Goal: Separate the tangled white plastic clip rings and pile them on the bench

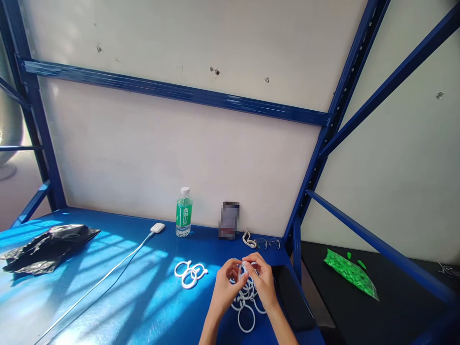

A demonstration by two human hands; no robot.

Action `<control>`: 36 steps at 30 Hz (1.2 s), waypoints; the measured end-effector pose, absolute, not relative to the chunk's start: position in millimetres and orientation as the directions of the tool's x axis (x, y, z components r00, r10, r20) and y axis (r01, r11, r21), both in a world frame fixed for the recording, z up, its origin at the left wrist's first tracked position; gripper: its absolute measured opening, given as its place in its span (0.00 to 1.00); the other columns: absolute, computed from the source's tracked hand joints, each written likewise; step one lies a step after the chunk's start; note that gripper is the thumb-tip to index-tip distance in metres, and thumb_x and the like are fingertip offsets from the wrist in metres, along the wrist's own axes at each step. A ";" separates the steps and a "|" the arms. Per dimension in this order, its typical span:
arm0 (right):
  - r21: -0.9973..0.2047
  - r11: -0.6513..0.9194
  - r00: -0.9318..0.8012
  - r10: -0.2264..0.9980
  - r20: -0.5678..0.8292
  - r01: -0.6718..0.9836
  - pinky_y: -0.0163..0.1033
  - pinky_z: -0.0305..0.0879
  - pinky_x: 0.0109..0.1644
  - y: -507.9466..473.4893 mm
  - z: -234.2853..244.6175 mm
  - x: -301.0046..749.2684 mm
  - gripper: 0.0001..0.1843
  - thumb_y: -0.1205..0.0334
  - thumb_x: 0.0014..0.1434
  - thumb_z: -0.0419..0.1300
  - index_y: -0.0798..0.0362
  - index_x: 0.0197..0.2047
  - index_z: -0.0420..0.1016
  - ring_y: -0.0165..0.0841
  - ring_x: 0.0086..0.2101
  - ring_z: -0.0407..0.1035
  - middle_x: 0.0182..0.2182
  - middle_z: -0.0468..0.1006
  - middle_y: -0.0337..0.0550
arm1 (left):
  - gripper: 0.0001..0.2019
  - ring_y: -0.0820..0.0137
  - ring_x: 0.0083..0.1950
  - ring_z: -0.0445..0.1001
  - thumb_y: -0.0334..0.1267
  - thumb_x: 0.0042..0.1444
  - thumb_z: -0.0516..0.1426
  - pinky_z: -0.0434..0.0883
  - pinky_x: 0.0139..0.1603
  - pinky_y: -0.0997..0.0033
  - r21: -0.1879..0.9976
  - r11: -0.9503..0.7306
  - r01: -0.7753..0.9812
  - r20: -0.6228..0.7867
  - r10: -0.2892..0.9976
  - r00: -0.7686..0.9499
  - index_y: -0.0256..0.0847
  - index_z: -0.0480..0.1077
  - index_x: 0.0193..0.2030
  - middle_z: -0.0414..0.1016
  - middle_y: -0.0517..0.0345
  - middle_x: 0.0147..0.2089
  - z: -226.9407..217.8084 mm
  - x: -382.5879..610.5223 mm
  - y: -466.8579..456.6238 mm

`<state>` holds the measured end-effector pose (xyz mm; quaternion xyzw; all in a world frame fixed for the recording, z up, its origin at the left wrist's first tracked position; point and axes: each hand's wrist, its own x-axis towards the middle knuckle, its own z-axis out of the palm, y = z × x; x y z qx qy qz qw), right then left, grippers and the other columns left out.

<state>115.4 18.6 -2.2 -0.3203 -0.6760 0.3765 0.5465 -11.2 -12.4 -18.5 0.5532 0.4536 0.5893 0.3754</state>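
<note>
Both my hands meet low in the head view over a blue shelf top (108, 297). My left hand (226, 282) and my right hand (264, 280) are closed in a pinch on a white plastic ring (243, 270) held between them. Under them lies a pile of several white rings (246, 306), some hanging off the held one. A small separate cluster of three white rings (189, 273) lies on the shelf left of my left hand.
A water bottle with a green label (184, 213) stands by the back wall, near a white charger and cable (118, 263). A black plastic bag (46, 247) lies at left. Eyeglasses (268, 243) sit by the blue upright post; a green bag (350, 273) lies on the black surface.
</note>
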 end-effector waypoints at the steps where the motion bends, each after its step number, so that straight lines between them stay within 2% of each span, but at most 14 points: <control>1: -0.859 0.512 -0.197 0.844 0.499 0.021 0.36 0.67 0.37 18.6 -2.2 115.6 0.11 0.54 0.59 0.61 0.52 0.37 0.79 0.36 0.34 0.71 0.33 0.74 0.44 | 0.14 0.76 0.25 0.59 0.46 0.51 0.60 0.59 0.27 0.77 0.950 -0.306 0.059 0.310 0.945 -0.106 0.38 0.70 0.38 0.61 0.67 0.25 -18.3 -11.3 -12.7; 8: -0.865 0.500 -0.174 0.856 0.486 0.040 0.36 0.67 0.36 17.2 -1.8 112.4 0.12 0.52 0.58 0.62 0.52 0.34 0.79 0.37 0.34 0.71 0.33 0.74 0.44 | 0.14 0.74 0.26 0.62 0.46 0.50 0.60 0.62 0.28 0.75 0.951 -0.297 0.086 0.306 0.943 -0.129 0.38 0.71 0.38 0.64 0.65 0.25 -20.9 -9.5 -11.4; 10: -0.879 0.474 -0.168 0.872 0.460 0.051 0.37 0.67 0.39 18.4 -4.8 111.2 0.14 0.50 0.59 0.60 0.52 0.37 0.79 0.38 0.37 0.72 0.36 0.76 0.45 | 0.15 0.72 0.28 0.64 0.47 0.51 0.59 0.65 0.30 0.73 0.952 -0.286 0.111 0.302 0.936 -0.178 0.38 0.71 0.40 0.67 0.61 0.29 -24.5 -10.5 -9.2; 12: -0.901 0.430 -0.149 0.896 0.418 0.060 0.39 0.67 0.43 21.5 -9.4 111.8 0.16 0.48 0.60 0.58 0.51 0.42 0.78 0.40 0.41 0.72 0.39 0.77 0.47 | 0.18 0.69 0.31 0.67 0.48 0.51 0.58 0.68 0.34 0.69 0.956 -0.247 0.161 0.286 0.909 -0.304 0.38 0.70 0.44 0.70 0.55 0.36 -29.1 -14.7 -7.1; 14: -0.920 0.385 -0.116 0.919 0.376 0.071 0.41 0.68 0.45 26.1 -14.1 114.6 0.20 0.45 0.59 0.57 0.51 0.46 0.77 0.42 0.42 0.72 0.40 0.78 0.49 | 0.20 0.65 0.36 0.69 0.47 0.52 0.56 0.70 0.38 0.65 0.950 -0.163 0.267 0.278 0.829 -0.486 0.38 0.69 0.48 0.69 0.51 0.43 -33.3 -21.9 -6.3; 17: -0.929 0.360 -0.065 0.933 0.355 0.090 0.42 0.68 0.44 33.2 -18.5 120.4 0.23 0.42 0.58 0.57 0.52 0.45 0.77 0.44 0.42 0.73 0.40 0.79 0.51 | 0.18 0.57 0.48 0.68 0.41 0.55 0.52 0.69 0.45 0.58 0.881 0.062 0.470 0.314 0.666 -0.677 0.38 0.69 0.51 0.66 0.47 0.46 -35.8 -33.8 -9.0; 21: -0.919 0.371 -0.059 0.929 0.366 0.135 0.43 0.68 0.43 36.9 -19.2 123.9 0.22 0.44 0.57 0.57 0.53 0.42 0.77 0.45 0.42 0.73 0.41 0.79 0.52 | 0.18 0.51 0.55 0.64 0.35 0.58 0.47 0.66 0.50 0.48 0.755 0.341 0.560 0.307 0.571 -0.761 0.40 0.68 0.54 0.64 0.44 0.53 -33.4 -42.1 -13.9; 24: -0.894 0.395 -0.077 0.919 0.387 0.211 0.42 0.68 0.41 35.8 -18.7 123.0 0.18 0.49 0.58 0.55 0.53 0.40 0.78 0.44 0.42 0.73 0.41 0.79 0.51 | 0.19 0.50 0.57 0.64 0.32 0.58 0.46 0.62 0.53 0.42 0.715 0.428 0.553 0.279 0.549 -0.787 0.38 0.66 0.56 0.63 0.41 0.57 -32.9 -43.5 -13.9; 28: -0.828 0.451 -0.112 0.891 0.440 0.333 0.41 0.68 0.38 33.4 -17.6 122.4 0.15 0.54 0.60 0.52 0.52 0.40 0.77 0.42 0.40 0.73 0.39 0.78 0.48 | 0.19 0.49 0.61 0.61 0.31 0.58 0.47 0.62 0.55 0.42 0.709 0.402 0.580 0.316 0.554 -0.770 0.38 0.66 0.55 0.61 0.40 0.60 -37.1 -44.0 -11.0; 33: -0.657 0.516 -0.172 0.839 0.516 0.550 0.46 0.66 0.47 29.3 -18.9 121.7 0.14 0.62 0.61 0.50 0.50 0.42 0.76 0.42 0.45 0.70 0.41 0.77 0.47 | 0.16 0.52 0.58 0.64 0.31 0.57 0.47 0.67 0.51 0.51 0.687 0.217 0.694 0.448 0.626 -0.639 0.38 0.71 0.49 0.66 0.44 0.53 -45.7 -44.5 -7.2; 36: -0.528 0.534 -0.268 0.825 0.498 0.660 0.49 0.64 0.49 25.6 -21.9 117.8 0.16 0.68 0.60 0.49 0.48 0.44 0.76 0.44 0.47 0.67 0.43 0.77 0.46 | 0.15 0.54 0.55 0.66 0.32 0.56 0.47 0.69 0.48 0.54 0.686 0.068 0.725 0.506 0.672 -0.541 0.38 0.73 0.45 0.67 0.45 0.50 -49.6 -43.4 -5.2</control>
